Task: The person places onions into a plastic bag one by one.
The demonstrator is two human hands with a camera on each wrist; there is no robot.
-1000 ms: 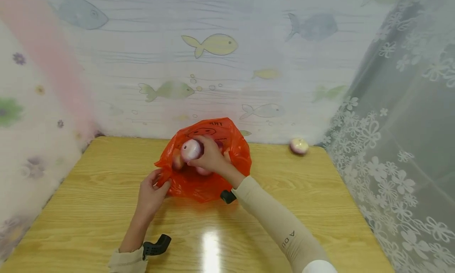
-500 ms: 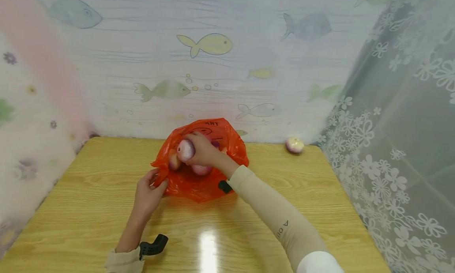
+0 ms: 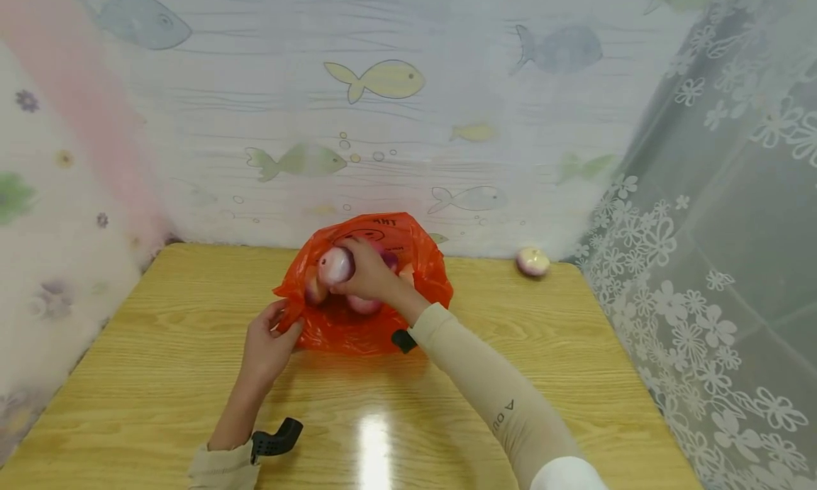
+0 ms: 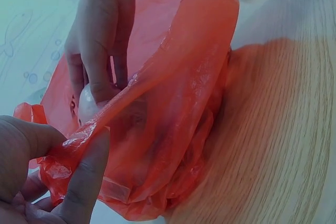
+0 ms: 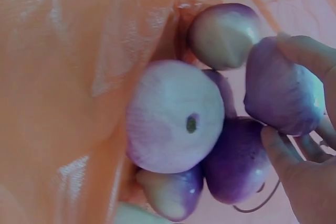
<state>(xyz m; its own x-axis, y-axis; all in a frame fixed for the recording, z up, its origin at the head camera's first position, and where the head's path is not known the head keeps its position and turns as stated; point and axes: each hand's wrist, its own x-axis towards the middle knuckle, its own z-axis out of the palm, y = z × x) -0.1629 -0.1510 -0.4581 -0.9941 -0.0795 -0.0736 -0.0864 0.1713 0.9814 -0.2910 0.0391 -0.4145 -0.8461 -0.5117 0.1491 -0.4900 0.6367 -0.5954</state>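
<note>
An orange-red plastic bag (image 3: 367,337) lies with its mouth open on the wooden table. My left hand (image 3: 268,344) pinches the bag's left rim between thumb and fingers, seen closely in the left wrist view, where the bag film (image 4: 173,98) is stretched. Inside the bag's mouth, my right hand (image 3: 373,270) grips a purple-and-white onion (image 3: 335,266). The right wrist view has the held onion (image 5: 281,90) between thumb and fingertips. Beside it are several others, including a large pale onion (image 5: 173,119) and a dark purple onion (image 5: 233,161).
A single onion (image 3: 532,262) sits at the table's back right, near the wall. The wooden tabletop (image 3: 159,348) meets a fish-patterned curtain (image 3: 408,142) at the back. A lace-flowered curtain (image 3: 696,320) hangs along the right side.
My right hand has shifted slightly left with the onion in its grip. The left hand still pinches the bag rim. The head view has swayed a little.
</note>
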